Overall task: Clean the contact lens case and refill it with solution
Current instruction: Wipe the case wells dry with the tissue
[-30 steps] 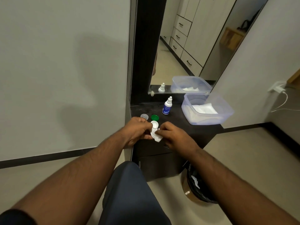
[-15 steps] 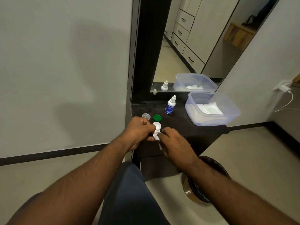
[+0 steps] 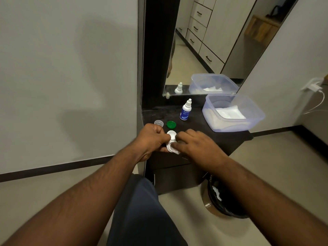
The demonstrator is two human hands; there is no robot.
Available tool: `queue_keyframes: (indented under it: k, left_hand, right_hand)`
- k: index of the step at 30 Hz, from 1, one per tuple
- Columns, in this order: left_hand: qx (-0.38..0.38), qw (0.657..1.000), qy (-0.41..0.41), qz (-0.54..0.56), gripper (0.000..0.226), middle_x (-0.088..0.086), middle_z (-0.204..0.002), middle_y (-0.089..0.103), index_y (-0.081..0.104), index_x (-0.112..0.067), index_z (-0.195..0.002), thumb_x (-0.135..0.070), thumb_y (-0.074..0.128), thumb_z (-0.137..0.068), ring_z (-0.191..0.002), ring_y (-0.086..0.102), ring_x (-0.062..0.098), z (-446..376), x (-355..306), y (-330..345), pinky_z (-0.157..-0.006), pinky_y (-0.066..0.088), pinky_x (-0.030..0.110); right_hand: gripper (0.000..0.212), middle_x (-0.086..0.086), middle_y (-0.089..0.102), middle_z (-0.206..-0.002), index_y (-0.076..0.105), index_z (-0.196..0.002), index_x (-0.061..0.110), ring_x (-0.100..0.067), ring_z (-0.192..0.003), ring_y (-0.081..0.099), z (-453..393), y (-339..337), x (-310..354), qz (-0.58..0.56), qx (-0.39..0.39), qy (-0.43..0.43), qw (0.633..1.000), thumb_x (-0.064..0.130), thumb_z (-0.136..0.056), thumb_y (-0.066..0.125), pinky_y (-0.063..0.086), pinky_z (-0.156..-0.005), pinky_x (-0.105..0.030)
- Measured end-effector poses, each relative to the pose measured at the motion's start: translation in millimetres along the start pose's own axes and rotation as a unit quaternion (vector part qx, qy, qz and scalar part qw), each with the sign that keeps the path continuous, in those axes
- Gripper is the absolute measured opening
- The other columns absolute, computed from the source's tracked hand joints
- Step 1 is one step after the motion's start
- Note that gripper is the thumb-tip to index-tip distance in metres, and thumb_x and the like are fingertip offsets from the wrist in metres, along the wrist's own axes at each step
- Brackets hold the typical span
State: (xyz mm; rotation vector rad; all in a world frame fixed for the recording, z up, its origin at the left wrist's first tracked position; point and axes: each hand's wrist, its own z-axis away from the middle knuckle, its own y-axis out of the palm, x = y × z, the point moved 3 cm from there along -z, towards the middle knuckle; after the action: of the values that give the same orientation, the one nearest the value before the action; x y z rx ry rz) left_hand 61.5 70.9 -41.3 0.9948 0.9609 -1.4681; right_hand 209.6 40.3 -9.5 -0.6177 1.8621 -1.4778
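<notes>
Contact lens case, pinched by left hand while right hand presses a tissue in, could slip off the worktop edge beneath them.

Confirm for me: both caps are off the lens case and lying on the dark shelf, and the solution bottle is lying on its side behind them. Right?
Not quite. The head view shows the solution bottle standing upright, not lying on its side. The rest holds: the green cap and clear cap lie on the dark shelf, off the lens case.
</notes>
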Motion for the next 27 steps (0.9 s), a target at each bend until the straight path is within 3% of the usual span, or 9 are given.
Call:
queue_keyframes:
  k: [7,10,14,16,18,20,22,25,27]
  left_hand:
    - [0.049,0.998,-0.023,-0.026,0.026,0.011,-0.064,0.064,0.056,-0.007,-0.059,0.007,0.064,-0.078,-0.059,0.068,0.016,-2,-2,-4,-0.071,0.060,0.039]
    - [0.040,0.999,-0.025,-0.020,0.023,0.015,-0.072,0.066,0.056,-0.005,-0.061,0.009,0.061,-0.079,-0.065,0.070,0.020,-1,-2,-4,-0.067,0.060,0.035]
    - [0.024,0.999,-0.025,-0.012,0.025,0.014,-0.070,0.066,0.056,-0.005,-0.058,0.009,0.062,-0.078,-0.063,0.070,0.020,0,-1,-2,-0.063,0.060,0.033]
    - [0.016,1.000,-0.016,-0.006,0.025,0.015,-0.069,0.065,0.055,-0.004,-0.058,0.010,0.062,-0.078,-0.062,0.068,0.020,1,-1,-2,-0.063,0.061,0.035]
    - [0.016,1.000,-0.017,0.015,0.028,0.015,-0.070,0.064,0.054,-0.005,-0.056,0.011,0.062,-0.077,-0.066,0.069,0.022,0,1,-2,-0.071,0.060,0.042]
    - [0.018,0.999,-0.021,0.025,0.027,0.015,-0.076,0.066,0.054,-0.005,-0.057,0.009,0.063,-0.078,-0.074,0.070,0.024,0,2,-3,-0.077,0.059,0.046]
    - [0.021,0.999,-0.021,0.023,0.024,0.016,-0.083,0.067,0.054,-0.005,-0.060,0.008,0.063,-0.078,-0.078,0.071,0.025,-1,2,-3,-0.074,0.060,0.043]
    - [0.035,0.999,-0.021,0.033,0.019,0.018,-0.086,0.066,0.056,-0.003,-0.064,0.008,0.063,-0.079,-0.075,0.071,0.022,0,2,-3,-0.066,0.061,0.035]
    - [0.042,0.998,-0.025,0.034,0.014,0.018,-0.086,0.068,0.059,-0.001,-0.068,0.007,0.063,-0.079,-0.072,0.071,0.019,2,1,-3,-0.061,0.059,0.029]
  right_hand:
    - [0.026,-0.009,0.061,-0.112,0.066,-0.107,0.018,-0.028,-0.086,0.058,-4,-3,-6,0.129,-0.007,-0.211,0.969,0.015,-0.082,0.060,0.041,-0.060,-0.036]
    - [0.029,-0.009,0.062,-0.102,0.065,-0.105,0.013,-0.025,-0.077,0.057,3,6,1,0.124,-0.045,-0.151,0.980,0.014,-0.091,0.039,0.042,-0.057,-0.034]
    - [0.027,-0.012,0.060,-0.092,0.065,-0.101,0.004,-0.025,-0.074,0.056,12,22,32,-0.064,-0.130,0.057,0.988,0.009,-0.084,0.045,0.048,-0.059,-0.036]
    - [0.020,-0.009,0.056,-0.090,0.066,-0.099,0.002,-0.015,-0.075,0.058,12,26,37,-0.337,-0.165,0.248,0.893,-0.002,-0.084,0.052,0.048,-0.063,-0.025]
    - [0.017,-0.011,0.062,-0.091,0.068,-0.093,0.003,-0.008,-0.074,0.062,13,32,37,-0.632,-0.175,0.387,0.648,-0.004,-0.089,0.053,0.049,-0.066,-0.019]
    - [0.021,-0.011,0.069,-0.095,0.069,-0.096,0.006,-0.013,-0.084,0.064,21,34,34,-0.758,-0.224,0.433,0.433,-0.002,-0.091,0.050,0.052,-0.077,-0.025]
    - [0.021,-0.009,0.069,-0.099,0.068,-0.100,0.007,-0.016,-0.091,0.064,28,34,30,-0.786,-0.273,0.453,0.321,0.001,-0.091,0.050,0.050,-0.087,-0.030]
    - [0.022,-0.015,0.069,-0.108,0.068,-0.102,0.002,-0.023,-0.103,0.064,29,33,29,-0.788,-0.279,0.454,0.308,0.007,-0.092,0.050,0.047,-0.095,-0.037]
    - [0.020,-0.011,0.070,-0.105,0.071,-0.100,0.007,-0.018,-0.102,0.065,29,28,23,-0.720,-0.264,0.448,0.459,0.007,-0.090,0.054,0.049,-0.093,-0.032]
